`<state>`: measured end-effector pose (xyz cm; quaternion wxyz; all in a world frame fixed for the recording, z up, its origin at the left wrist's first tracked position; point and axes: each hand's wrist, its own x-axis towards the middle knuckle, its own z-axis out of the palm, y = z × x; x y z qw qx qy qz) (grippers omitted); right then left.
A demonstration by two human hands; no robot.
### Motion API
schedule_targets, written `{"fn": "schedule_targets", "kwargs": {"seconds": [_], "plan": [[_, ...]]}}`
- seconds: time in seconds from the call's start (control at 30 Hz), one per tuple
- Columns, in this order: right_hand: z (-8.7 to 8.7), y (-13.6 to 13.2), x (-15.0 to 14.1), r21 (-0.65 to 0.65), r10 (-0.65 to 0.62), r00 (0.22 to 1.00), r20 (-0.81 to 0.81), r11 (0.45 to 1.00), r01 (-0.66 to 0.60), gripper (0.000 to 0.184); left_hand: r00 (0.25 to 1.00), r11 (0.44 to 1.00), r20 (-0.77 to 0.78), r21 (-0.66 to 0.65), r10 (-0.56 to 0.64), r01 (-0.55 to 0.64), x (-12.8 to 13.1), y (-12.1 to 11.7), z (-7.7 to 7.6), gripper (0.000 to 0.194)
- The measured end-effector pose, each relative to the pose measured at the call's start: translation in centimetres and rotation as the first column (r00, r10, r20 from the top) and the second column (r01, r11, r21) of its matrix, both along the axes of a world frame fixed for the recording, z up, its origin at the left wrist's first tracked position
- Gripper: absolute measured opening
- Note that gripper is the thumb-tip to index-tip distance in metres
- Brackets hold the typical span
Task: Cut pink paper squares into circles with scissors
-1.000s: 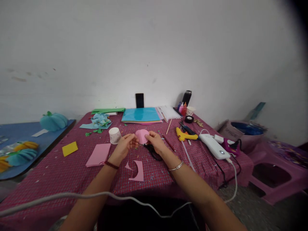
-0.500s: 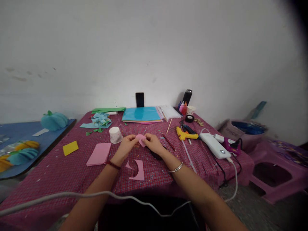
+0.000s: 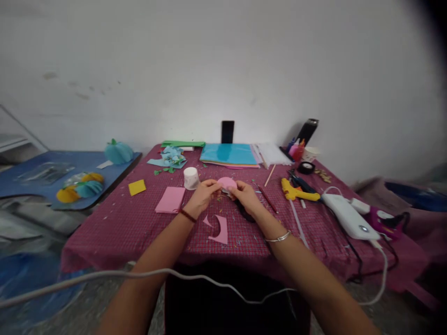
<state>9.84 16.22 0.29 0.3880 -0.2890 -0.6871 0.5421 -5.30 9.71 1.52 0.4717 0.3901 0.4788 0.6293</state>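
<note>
A round piece of pink paper (image 3: 226,182) is pinched between both hands above the middle of the table. My left hand (image 3: 206,193) grips its left edge with thumb and fingers. From the right, my right hand (image 3: 247,197) pinches the opposite edge. Under my right hand lies a dark object (image 3: 245,213), mostly hidden, whose kind I cannot make out. Pink paper offcuts (image 3: 222,230) with a curved cut lie just in front of the hands. Left of my left hand are a stack of pink paper (image 3: 170,200) and an upside-down paper cup (image 3: 191,178).
A yellow glue gun (image 3: 296,191), a red pencil (image 3: 268,200) and a white power bank (image 3: 349,217) lie on the right. Coloured sheets (image 3: 228,154) and an upright phone (image 3: 227,132) are at the back. A white cable (image 3: 195,277) crosses in front of my forearms.
The camera view has turned left, so the table appears shifted right. The pink circle now shows more of its round face; both hands still hold it.
</note>
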Motion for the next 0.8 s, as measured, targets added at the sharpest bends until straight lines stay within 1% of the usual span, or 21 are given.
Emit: {"fn": "schedule_targets", "kwargs": {"seconds": [0.1,0.2,0.27,0.37,0.5,0.67,0.8], "plan": [[0.1,0.0,0.1,-0.009,0.005,1.000,0.016,1.000,-0.005,0.027,0.999,0.999,-0.026,-0.016,-0.045,0.044,0.2,-0.1,0.1,0.031],[0.3,-0.2,0.3,-0.006,0.031,0.998,0.050,0.999,-0.031,0.026,0.992,0.995,-0.080,-0.022,-0.100,0.098,0.4,-0.2,0.2,0.022],[0.4,-0.4,0.4,-0.008,0.056,0.996,0.068,0.998,-0.055,0.026,0.988,0.994,-0.106,-0.017,-0.109,0.108,0.5,-0.2,0.1,0.017],[0.3,-0.4,0.4,-0.020,0.072,0.995,0.074,0.997,-0.070,0.024,0.991,0.997,-0.107,0.011,-0.080,0.081,0.4,0.1,-0.3,0.015],[0.0,-0.1,0.5,-0.033,0.027,0.999,0.025,0.999,-0.026,0.027,0.998,0.998,-0.062,0.059,-0.028,0.032,0.1,0.5,-0.8,0.021],[0.1,0.3,0.8,-0.066,-0.004,0.998,-0.058,0.998,0.000,0.026,1.000,0.996,-0.003,0.086,0.018,-0.017,-0.4,0.7,-0.8,0.025],[0.1,0.1,0.7,-0.073,0.016,0.998,-0.068,0.997,-0.021,0.027,1.000,0.996,0.004,0.087,0.005,-0.006,-0.4,0.6,-0.6,0.024]]}}
